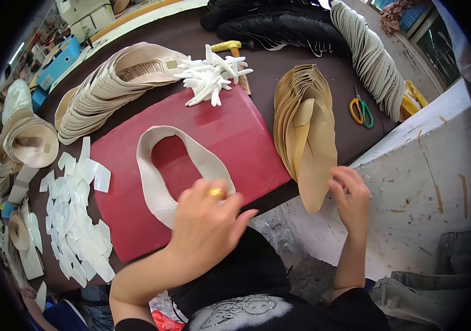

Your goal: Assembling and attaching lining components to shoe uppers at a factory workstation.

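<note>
"One pale loop-shaped piece (146,165) lies on the red board (238,129), its near end toward the board's near edge. Hands?"

"Left hand (205,212): fingers curled over the loop's near right part, slightly blurred. Cannot tell whether it grips or only presses; the underside is hidden. Right hand (351,196): holding nothing that shows, fingers loosely bent, just beside the near end of the tan stack (315,149). Contact there uncertain."

"Progress estimate?"

"Early on, I judge. Done: one loop spread out on the board. Left: apparently plenty. The beige stack (97,102), along the table's (356,140) far left edge, looks like more of the same kind. The tan stack, off the board's right edge, is fanned, and its lowest piece seems to overhang the table's near edge. No finished batch can be identified."

"Small stock?"

"White strips (213,77) heaped at the board's far right corner; flat white pieces (78,215) spread beside its left edge. Both look like plentiful supplies."

"Containers?"

"None hold these; both heaps lie loose. Beyond the table's far left edge sits a blue box (62,60); contents not discernible."

"Tools?"

"Scissors (361,112) near the table's right edge, apart from both hands. Yellow-headed hammer (226,46) beyond the board's far right corner, partly behind the strips."
</note>
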